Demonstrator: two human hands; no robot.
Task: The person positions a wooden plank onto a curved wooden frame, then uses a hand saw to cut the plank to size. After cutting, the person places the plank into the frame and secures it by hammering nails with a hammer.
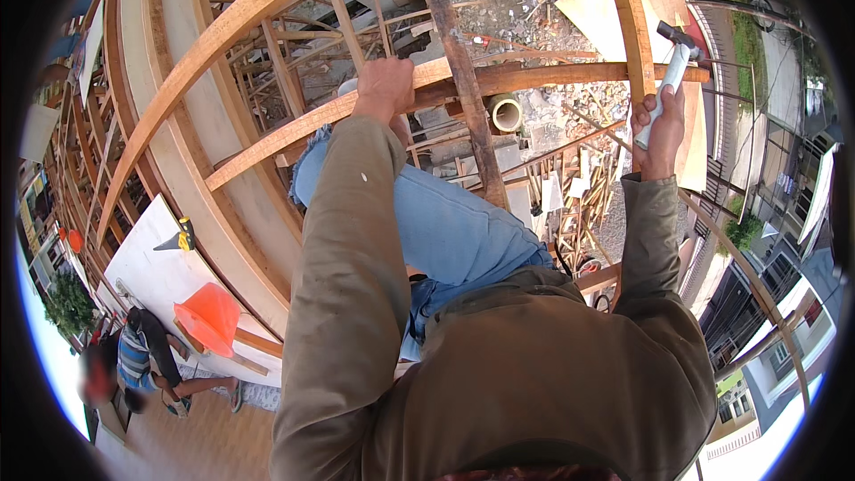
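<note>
The left hand (385, 85) is closed around a curved wooden beam (294, 129). At right, the right hand (660, 129) grips a hammer (672, 71) beside an upright rib (632, 22).

Seen from high on a timber frame, the left hand (385, 85) grips a curved wooden beam (294, 129) at about eleven o'clock, while the right hand (661, 120) at two o'clock holds a hammer (672, 67) by its pale handle, head up. Far below at eight o'clock, another person (147, 356) sits near an orange cone (209, 316).
</note>
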